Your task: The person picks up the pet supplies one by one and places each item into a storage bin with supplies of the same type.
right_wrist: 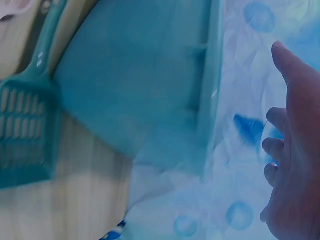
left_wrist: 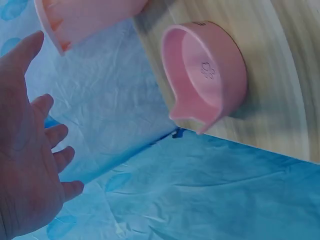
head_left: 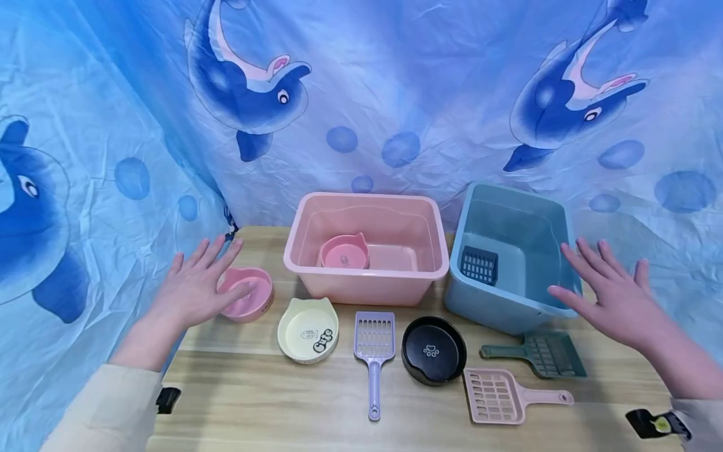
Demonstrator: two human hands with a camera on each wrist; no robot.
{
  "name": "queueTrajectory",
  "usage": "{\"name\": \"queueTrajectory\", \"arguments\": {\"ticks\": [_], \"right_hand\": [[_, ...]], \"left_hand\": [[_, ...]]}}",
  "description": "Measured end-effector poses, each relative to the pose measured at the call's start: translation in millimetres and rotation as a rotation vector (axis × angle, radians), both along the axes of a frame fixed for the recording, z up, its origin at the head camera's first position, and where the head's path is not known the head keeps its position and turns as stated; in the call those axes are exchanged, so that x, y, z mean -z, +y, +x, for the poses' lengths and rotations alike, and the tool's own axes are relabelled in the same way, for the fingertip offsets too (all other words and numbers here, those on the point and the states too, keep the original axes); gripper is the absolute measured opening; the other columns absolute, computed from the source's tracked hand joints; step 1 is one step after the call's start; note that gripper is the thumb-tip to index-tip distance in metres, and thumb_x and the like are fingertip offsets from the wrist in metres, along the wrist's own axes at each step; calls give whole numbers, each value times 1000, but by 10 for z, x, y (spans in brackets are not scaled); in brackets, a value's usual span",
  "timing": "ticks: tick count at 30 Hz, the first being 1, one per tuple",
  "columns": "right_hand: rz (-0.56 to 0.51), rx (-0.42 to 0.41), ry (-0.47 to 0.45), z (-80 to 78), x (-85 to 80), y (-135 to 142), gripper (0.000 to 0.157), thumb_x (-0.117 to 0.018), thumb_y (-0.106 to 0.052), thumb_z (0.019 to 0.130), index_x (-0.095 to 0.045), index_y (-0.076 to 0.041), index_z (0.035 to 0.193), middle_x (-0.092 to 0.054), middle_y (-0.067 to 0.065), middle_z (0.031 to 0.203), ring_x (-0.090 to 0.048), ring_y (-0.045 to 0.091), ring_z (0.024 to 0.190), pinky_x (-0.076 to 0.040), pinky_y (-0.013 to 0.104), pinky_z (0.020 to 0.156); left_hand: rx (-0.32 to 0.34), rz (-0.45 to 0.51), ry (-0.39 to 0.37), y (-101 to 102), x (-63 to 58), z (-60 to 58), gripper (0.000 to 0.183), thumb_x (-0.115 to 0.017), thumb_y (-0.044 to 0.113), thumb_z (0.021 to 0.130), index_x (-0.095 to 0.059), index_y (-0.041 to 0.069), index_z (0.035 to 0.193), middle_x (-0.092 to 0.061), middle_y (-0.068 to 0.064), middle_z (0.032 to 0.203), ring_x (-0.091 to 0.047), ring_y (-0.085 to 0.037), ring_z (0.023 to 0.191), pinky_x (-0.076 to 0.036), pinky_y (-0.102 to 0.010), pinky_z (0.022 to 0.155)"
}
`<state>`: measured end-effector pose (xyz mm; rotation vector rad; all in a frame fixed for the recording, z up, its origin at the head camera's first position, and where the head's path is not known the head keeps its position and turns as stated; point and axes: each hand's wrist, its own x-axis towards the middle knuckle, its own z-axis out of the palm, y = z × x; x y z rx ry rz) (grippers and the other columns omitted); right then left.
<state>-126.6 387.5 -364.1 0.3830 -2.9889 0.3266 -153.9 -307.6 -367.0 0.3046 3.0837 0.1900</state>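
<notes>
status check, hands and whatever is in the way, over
Left hand spread, empty, near leftmost pink bowl. Right hand spread, empty, near blue bin. Green scoop on blue bin's near side, possibly in the way.

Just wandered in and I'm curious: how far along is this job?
Seemingly done: a pink bowl sits in the pink litter box, a dark scoop in the blue litter box. In hand: nothing; the left hand and right hand are empty. Probably left, if everything gets boxed: the second pink bowl, cream bowl, black bowl, purple scoop, pink scoop and green scoop on the table.
</notes>
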Motion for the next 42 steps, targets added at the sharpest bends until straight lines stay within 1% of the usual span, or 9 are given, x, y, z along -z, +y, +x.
{"name": "queueTrajectory", "arguments": {"ticks": [4,7,13,19,23,30,34,39,42], "right_hand": [[-27,-74,52,-38,-101,-197,92,-71,-45,102,-15,-24,173,-10,18,178,11,34,165,29,72,117],[-48,-125,88,-89,-155,-392,92,-73,-45,100,-20,-25,172,-16,16,178,4,34,166,24,71,121],[-86,-199,117,-198,-193,-816,90,-78,-46,96,-32,-21,170,-28,16,175,-10,36,165,12,64,130],[-110,-300,155,-319,-183,-1232,86,-77,-47,97,-37,-17,168,-34,15,173,-22,38,163,-3,60,133],[-104,-370,199,-400,-117,-1474,85,-78,-46,97,-41,-14,166,-38,16,170,-29,39,160,-14,64,132],[-73,-443,230,-479,62,-1771,86,-80,-44,95,-41,-14,166,-42,14,169,-36,39,157,-19,58,132],[-53,-456,217,-502,170,-1881,85,-79,-44,96,-41,-14,166,-41,13,169,-38,39,156,-21,58,132],[-31,-463,218,-517,290,-1985,79,-79,-44,96,-49,-12,161,-45,14,167,-40,38,155,-25,60,130],[-19,-464,229,-497,348,-2041,75,-78,-45,96,-53,-12,159,-50,13,163,-43,37,153,-27,60,129]], "left_hand": [[18,-25,-5,-67,77,16,98,-51,74,101,-15,19,173,-14,-25,176,-14,-55,159,-7,-81,122],[30,-27,4,-109,192,46,97,-54,73,100,-22,16,172,-19,-27,174,-18,-56,158,-10,-81,122],[55,20,73,-143,479,136,92,-72,63,94,-41,12,164,-35,-28,168,-28,-55,154,-18,-80,121],[83,29,143,-163,708,178,89,-75,60,93,-50,7,159,-45,-27,162,-38,-53,150,-23,-78,121],[110,19,197,-174,859,165,78,-80,49,92,-57,6,153,-51,-29,157,-44,-53,146,-28,-76,120],[160,3,316,-188,1133,137,70,-87,35,86,-65,4,145,-60,-25,150,-53,-49,141,-37,-71,118],[161,-17,324,-200,1242,149,69,-88,35,86,-66,5,144,-61,-24,149,-54,-48,140,-38,-68,119],[144,-22,305,-197,1341,178,66,-86,35,89,-66,5,145,-61,-24,149,-55,-48,139,-36,-68,121],[148,4,331,-188,1399,209,59,-86,29,89,-69,5,140,-64,-24,145,-60,-49,134,-41,-68,117]]}}
